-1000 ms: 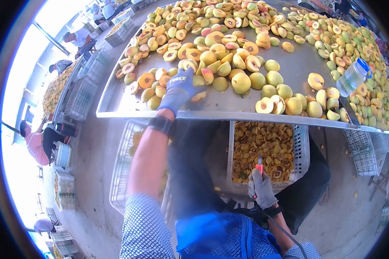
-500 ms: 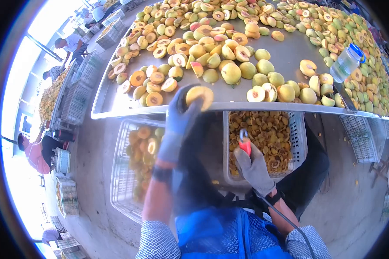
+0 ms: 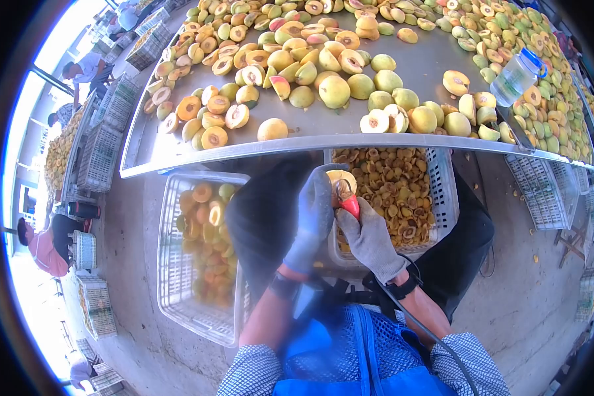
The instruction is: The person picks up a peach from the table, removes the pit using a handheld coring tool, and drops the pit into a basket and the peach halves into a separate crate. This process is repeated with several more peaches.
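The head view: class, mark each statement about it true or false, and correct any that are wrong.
1. The left hand holds a cut fruit half. True.
2. The right hand holds a water bottle. False: it grips a red-handled tool, at the fruit half.
3. A dark cord runs beside the right forearm. True.
4. All the fruit on the metal table is whole. False: many pieces are cut, their inner faces showing.
5. The blue-capped bottle is on the floor. False: it is on the table, beside fruit.
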